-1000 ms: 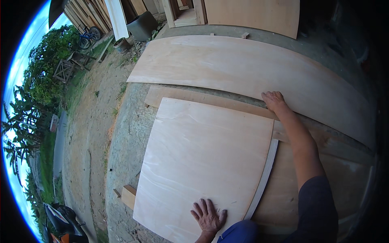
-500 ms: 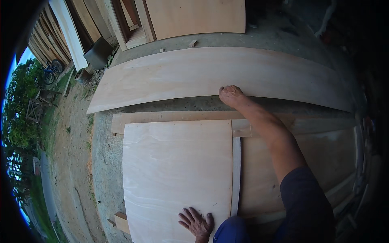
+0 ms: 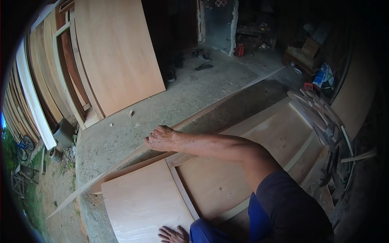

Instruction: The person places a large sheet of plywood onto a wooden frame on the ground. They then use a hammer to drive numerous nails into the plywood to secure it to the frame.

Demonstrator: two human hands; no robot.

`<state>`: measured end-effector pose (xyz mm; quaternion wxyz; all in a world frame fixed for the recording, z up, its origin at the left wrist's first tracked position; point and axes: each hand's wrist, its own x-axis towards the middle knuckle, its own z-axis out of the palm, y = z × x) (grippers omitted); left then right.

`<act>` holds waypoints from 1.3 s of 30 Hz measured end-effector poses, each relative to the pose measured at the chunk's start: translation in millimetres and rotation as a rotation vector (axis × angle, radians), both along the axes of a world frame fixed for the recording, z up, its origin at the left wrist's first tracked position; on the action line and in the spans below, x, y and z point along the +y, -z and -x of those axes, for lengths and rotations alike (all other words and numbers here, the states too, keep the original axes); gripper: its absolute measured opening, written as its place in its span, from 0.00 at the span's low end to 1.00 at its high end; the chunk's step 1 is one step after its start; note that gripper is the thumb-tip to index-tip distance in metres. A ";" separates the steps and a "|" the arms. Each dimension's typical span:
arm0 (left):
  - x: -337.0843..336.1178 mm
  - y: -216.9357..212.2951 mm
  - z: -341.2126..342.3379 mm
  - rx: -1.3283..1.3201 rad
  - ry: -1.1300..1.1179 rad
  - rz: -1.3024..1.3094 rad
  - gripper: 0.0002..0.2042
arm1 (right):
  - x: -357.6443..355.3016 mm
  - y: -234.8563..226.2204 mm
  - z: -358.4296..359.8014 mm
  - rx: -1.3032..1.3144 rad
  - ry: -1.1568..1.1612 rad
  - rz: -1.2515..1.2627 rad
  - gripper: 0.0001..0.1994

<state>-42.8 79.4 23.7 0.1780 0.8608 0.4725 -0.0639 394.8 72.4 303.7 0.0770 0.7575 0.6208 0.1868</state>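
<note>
My right hand (image 3: 160,137) is stretched forward and grips the long edge of a large thin plywood sheet (image 3: 210,109), which is tilted up off the concrete and seen almost edge-on. My left hand (image 3: 172,234) lies flat, fingers spread, on the near edge of a smaller pale plywood panel (image 3: 142,202). This panel rests on a wooden frame with a plywood face (image 3: 219,182). A narrow wood strip (image 3: 182,190) runs along the panel's right side. My right forearm crosses above the frame.
Big plywood sheets (image 3: 117,52) and timber lengths lean against the wall at the back left. A grey bucket (image 3: 63,131) stands at the concrete's left edge. A heap of wood offcuts (image 3: 328,129) lies at the right. Sandals (image 3: 202,67) sit on the floor beyond.
The large sheet lay flat before; my right hand has taken its edge and raised it. My view has swung up toward the workshop. My left hand stays on the small panel.
</note>
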 end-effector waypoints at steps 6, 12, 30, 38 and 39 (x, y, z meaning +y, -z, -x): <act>27.5 40.6 18.2 -0.098 0.078 -0.272 0.42 | -70.4 -24.1 104.8 -0.028 -0.081 -0.145 0.07; 49.0 -6.7 2.5 -0.931 0.160 0.304 0.37 | -121.8 25.1 222.4 0.080 -0.035 -0.155 0.06; -0.5 -1.5 41.6 -1.468 -0.397 1.214 0.19 | -307.9 253.3 220.9 0.515 1.413 -1.349 0.40; 5.4 -29.3 45.5 -1.470 -0.442 1.236 0.17 | -349.0 250.0 141.5 1.989 0.839 -1.990 0.10; 14.8 -33.9 43.2 -1.427 -0.554 1.239 0.19 | -342.7 245.9 148.2 1.999 0.783 -2.039 0.10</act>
